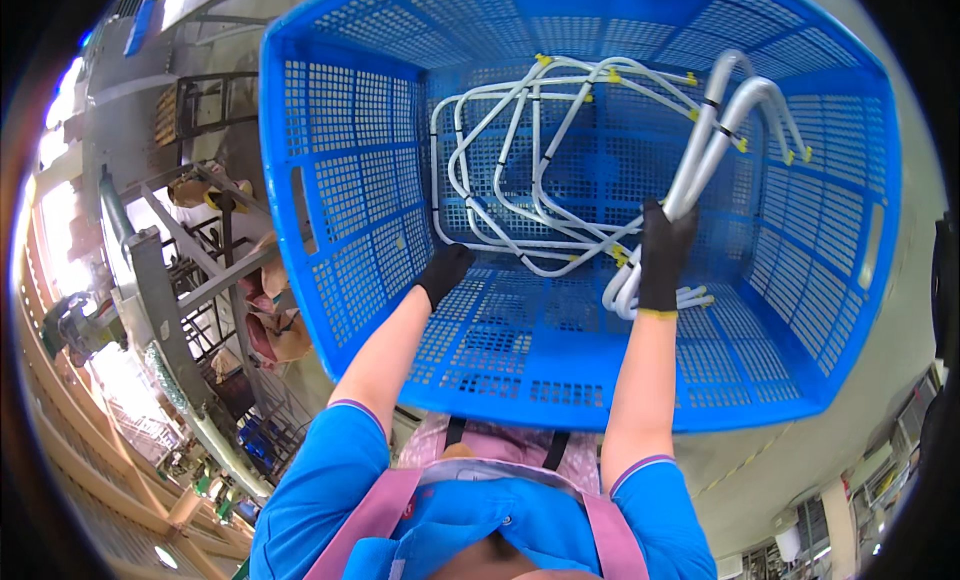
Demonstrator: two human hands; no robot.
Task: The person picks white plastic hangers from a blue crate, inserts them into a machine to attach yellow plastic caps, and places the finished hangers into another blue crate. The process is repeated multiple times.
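Observation:
My right hand, in a black glove with a yellow cuff edge, is wrapped round a pair of white bent tubes that slant up to the right and hook over at the top. My left hand, also black-gloved, is curled at the lower left corner of other white bent tubes; its fingertips are partly hidden. These tubes lie crossing one another in the big blue plastic crate. They carry black bands and yellow tips. Both forearms reach over the crate's near rim.
Slotted handholds open in the crate's side walls. To the left stand a grey metal frame and brownish-red bundles. Grey floor with a yellow line shows at the right.

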